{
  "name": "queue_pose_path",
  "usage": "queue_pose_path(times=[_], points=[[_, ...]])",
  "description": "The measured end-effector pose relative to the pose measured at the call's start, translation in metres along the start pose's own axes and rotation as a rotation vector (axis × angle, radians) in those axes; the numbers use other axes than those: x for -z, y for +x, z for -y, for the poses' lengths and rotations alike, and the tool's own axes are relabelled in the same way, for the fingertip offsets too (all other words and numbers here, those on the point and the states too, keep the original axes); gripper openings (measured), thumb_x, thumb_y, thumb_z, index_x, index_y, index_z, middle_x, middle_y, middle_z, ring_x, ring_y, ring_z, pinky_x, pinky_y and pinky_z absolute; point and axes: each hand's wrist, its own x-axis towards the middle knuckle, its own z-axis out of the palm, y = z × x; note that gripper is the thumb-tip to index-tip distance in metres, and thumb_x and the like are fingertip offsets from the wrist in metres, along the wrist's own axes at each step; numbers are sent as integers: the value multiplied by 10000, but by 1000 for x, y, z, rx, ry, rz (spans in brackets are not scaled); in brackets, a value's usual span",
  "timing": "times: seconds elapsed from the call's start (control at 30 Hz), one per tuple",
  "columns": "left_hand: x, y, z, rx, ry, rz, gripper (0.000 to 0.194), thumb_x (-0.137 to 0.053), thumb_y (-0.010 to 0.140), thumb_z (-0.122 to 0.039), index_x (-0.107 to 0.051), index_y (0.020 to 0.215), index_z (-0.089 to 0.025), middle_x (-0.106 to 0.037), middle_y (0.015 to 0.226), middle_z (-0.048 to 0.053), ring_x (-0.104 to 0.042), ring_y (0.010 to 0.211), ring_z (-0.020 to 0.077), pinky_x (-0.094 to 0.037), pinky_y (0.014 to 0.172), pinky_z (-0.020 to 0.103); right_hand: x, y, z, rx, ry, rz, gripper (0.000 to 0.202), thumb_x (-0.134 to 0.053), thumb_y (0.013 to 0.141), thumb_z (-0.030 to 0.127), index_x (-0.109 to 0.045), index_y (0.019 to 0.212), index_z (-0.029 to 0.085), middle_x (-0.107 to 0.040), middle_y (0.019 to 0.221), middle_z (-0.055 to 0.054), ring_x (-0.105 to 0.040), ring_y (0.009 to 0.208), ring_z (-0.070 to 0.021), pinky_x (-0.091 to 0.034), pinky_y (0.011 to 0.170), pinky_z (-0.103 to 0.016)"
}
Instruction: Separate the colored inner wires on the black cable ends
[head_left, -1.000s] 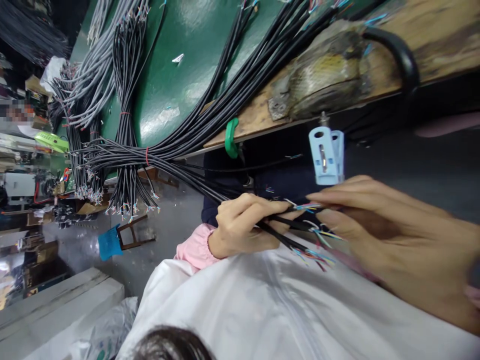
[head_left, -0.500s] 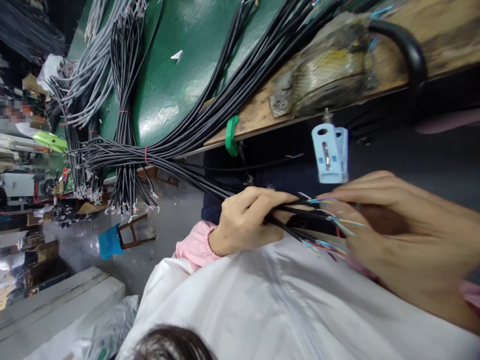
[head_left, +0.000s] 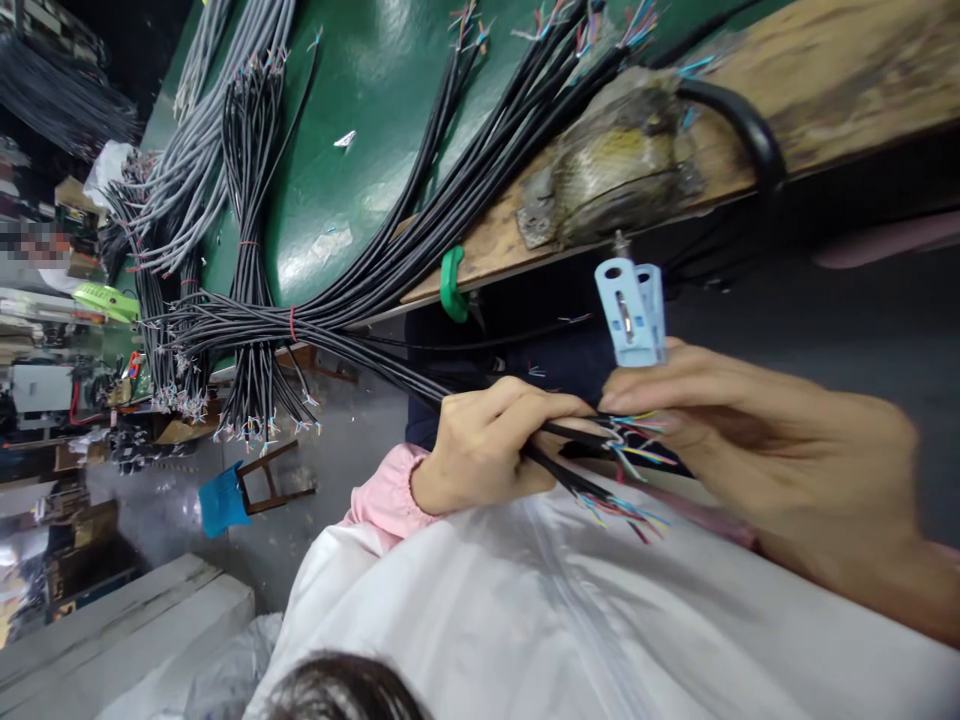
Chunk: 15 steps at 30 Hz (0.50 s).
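Note:
Several black cables run into my left hand, whose fingers are wrapped round them near their ends. Beyond its fingertips, the black cables fan out into thin coloured wires. My right hand is closed in a pinch at the uppermost cable end, where red, yellow and blue wires show; its fingertips partly hide them. Just above the right hand hangs a light blue clip. Further left, a red tie binds the cables into one bundle at the table edge.
The green table carries more black cable bundles and grey cables. On its wooden edge sits a tape-wrapped lump, with a green hook nearby. A blue stool stands on the floor.
My right hand has moved left, closer to my left hand, and its fingers pinch at the upper wire ends. The whole view has shifted slightly. My left hand keeps its hold.

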Motion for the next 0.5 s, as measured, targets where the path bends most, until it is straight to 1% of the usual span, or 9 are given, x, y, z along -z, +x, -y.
queue_pose_path(times=[0.07,0.17,0.27,0.37,0.43,0.5], points=[[-3,-6,2,22,45,52,212,-557,899,-137,-724,1028,-157,-735,823,11,-672,713,93,-553,648,178,-1,-1,-1,-29,-7,-12,179,-704,933,432,-760,809,316,-738,735,-34,-684,638,-157,-543,584,-293],[-4,-10,5,11,48,73,223,-566,900,-134,-735,1044,-155,-747,848,21,-686,742,99,-569,669,181,-1,0,0,-44,-4,-9,254,-697,931,477,-748,762,294,-733,722,-47,-678,617,-158,-535,564,-296],[-1,-8,5,-4,4,95,215,-567,893,-115,-721,1041,-143,-750,866,21,-698,764,93,-575,676,170,-4,2,1,-48,3,-21,343,-719,896,539,-713,668,283,-680,634,-37,-631,554,-151,-535,559,-308],[2,-8,5,16,5,146,249,-539,910,-102,-713,1085,-134,-760,909,21,-714,813,83,-586,716,157,-8,0,3,-144,-4,-73,390,-721,867,609,-692,663,278,-649,633,-37,-602,556,-152,-514,533,-308],[1,-9,5,33,40,178,277,-494,958,-151,-718,1119,-132,-768,933,31,-725,847,90,-603,749,175,-11,-5,4,-218,-4,-106,399,-704,870,635,-689,705,272,-654,675,-42,-605,583,-152,-498,518,-293],[-2,-10,5,59,86,179,372,-388,1015,-218,-725,1148,-133,-770,951,40,-737,872,102,-618,775,212,-15,-9,4,-266,12,-131,410,-697,868,653,-685,735,266,-660,716,-42,-608,596,-147,-498,512,-278]])
